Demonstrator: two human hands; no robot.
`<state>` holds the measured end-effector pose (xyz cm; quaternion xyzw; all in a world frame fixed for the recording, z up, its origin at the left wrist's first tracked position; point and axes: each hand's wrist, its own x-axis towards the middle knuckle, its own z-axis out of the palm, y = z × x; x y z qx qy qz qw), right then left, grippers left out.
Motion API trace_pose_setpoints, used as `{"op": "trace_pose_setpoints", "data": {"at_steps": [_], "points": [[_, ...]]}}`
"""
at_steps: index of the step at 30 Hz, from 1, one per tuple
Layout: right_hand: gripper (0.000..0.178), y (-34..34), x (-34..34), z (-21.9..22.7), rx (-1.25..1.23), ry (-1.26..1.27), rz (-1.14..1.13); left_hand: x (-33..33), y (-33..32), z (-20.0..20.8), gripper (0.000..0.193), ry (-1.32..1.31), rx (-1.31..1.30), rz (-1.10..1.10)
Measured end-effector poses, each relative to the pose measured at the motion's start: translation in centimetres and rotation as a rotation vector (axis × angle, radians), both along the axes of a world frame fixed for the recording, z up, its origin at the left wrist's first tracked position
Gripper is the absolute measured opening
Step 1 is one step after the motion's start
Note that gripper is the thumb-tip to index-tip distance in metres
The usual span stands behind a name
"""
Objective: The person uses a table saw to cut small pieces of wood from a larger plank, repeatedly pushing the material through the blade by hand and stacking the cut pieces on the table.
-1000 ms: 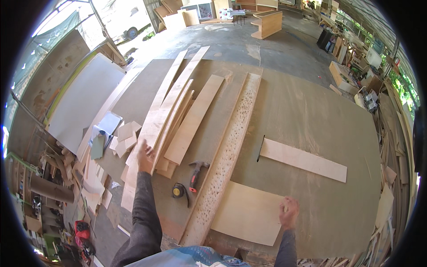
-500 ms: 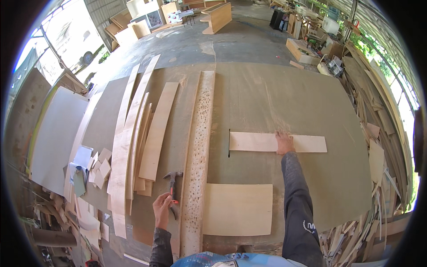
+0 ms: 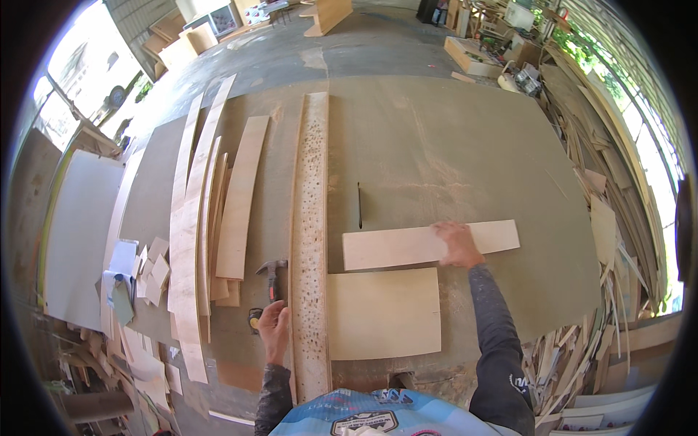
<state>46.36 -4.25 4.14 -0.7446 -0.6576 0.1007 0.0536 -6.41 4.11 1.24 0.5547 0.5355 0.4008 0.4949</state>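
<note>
My right hand (image 3: 458,245) spans a short pale wooden strip (image 3: 392,247), fingers over its face and at its edges. The strip is slightly tilted, its left end nearer to me; whether it is lifted off the sheet cannot be told. Just beyond that end, a narrow dark slot (image 3: 359,206) shows in the large board. My left hand (image 3: 274,332) is closed at the lower end of a claw hammer (image 3: 272,279), whose head points away from me. Beside that hand lies a yellow and black tape measure (image 3: 254,320). A rectangular pale panel (image 3: 384,314) lies between my arms.
A long speckled board (image 3: 310,240) runs away from me across the large brown sheet (image 3: 465,152). Left of it lie several long planks (image 3: 190,232) and small wood offcuts (image 3: 155,272). Scrap wood (image 3: 582,356) is heaped at the right edge.
My right hand has drawn the strip toward me, away from the slot, and tilted it. My left hand has shifted slightly right and nearer at the hammer's handle. The view has shifted too.
</note>
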Motion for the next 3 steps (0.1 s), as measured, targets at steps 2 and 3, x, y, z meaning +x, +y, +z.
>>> {"op": "trace_pose_setpoints", "data": {"at_steps": [2, 3], "points": [[0.086, 0.9, -1.3, -1.1, -0.064, 0.038, 0.022, 2.4, 0.4, 0.8, 0.022, 0.011, 0.032, -0.115], [0.086, 1.4, -1.5, -1.2, -0.102, 0.02, 0.044, 3.6, 0.5, 1.6, 0.024, 0.033, 0.022, -0.183]]}}
